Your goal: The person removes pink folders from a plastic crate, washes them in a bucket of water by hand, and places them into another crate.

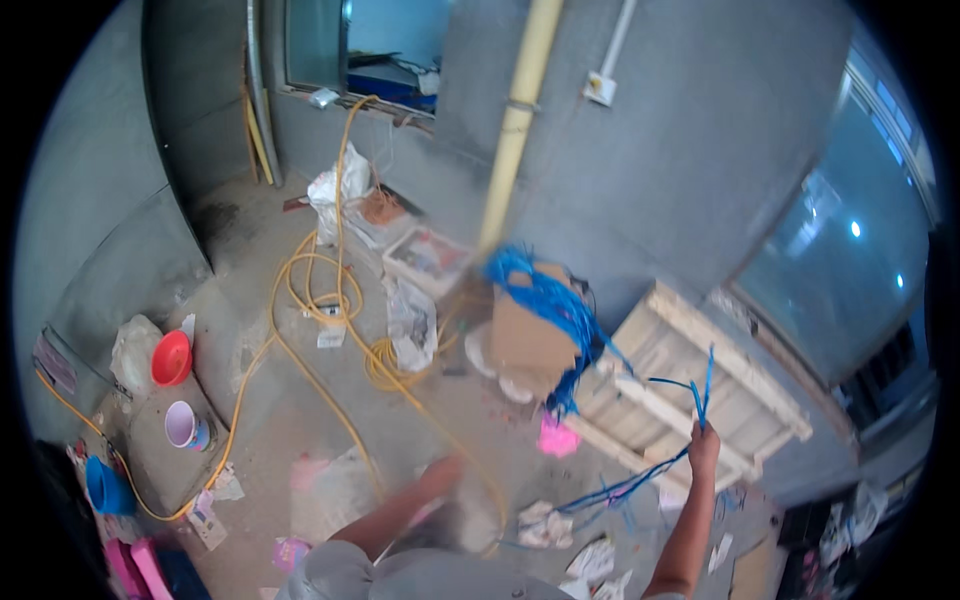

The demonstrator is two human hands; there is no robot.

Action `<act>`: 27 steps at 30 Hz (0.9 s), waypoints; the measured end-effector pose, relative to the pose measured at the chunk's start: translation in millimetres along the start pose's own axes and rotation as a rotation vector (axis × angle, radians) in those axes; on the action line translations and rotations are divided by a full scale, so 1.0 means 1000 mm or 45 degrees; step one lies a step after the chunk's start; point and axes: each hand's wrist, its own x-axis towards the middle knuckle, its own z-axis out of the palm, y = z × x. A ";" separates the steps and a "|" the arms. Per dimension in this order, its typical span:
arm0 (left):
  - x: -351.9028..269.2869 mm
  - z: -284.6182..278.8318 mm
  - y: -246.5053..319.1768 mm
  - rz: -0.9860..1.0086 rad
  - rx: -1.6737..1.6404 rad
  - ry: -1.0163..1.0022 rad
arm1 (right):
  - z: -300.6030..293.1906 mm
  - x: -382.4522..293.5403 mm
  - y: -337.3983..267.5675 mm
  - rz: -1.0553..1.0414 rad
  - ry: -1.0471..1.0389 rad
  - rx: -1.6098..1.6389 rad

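My right hand [703, 448], on the right, is shut around a bunch of blue plastic strips [649, 475]. Their short ends stick up above the fist, and the rest trails down to the left towards the floor. My left hand [444, 475] is blurred in front of my body, above the concrete floor; whether its fingers are closed is unclear. A larger tangle of blue strips [551, 300] lies draped over a cardboard box [521, 341] against the wall. Beyond my right hand, a pale wooden pallet [645, 401] leans by the wall.
A yellow hose [240, 405] loops across the floor on the left. Near it are a red basin [172, 358], a patterned bucket [187, 426] and a blue bucket [109, 486]. A white box [424, 262] stands by a yellow pipe [517, 124]. Crumpled paper [545, 523] litters the floor nearby.
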 end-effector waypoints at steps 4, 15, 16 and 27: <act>0.067 -0.025 0.001 -0.358 -0.014 0.163 | 0.040 0.145 -0.004 -0.115 0.021 -0.028; 0.030 -0.059 -0.030 -1.065 -0.236 1.116 | 0.346 0.479 -0.245 -0.830 0.097 0.049; -0.013 -0.046 -0.019 -1.301 -0.247 1.231 | 0.380 0.447 -0.287 -0.689 -0.225 -0.102; -0.195 0.258 0.103 -2.554 -0.952 2.025 | 0.550 -0.062 -0.416 -1.177 -1.850 0.673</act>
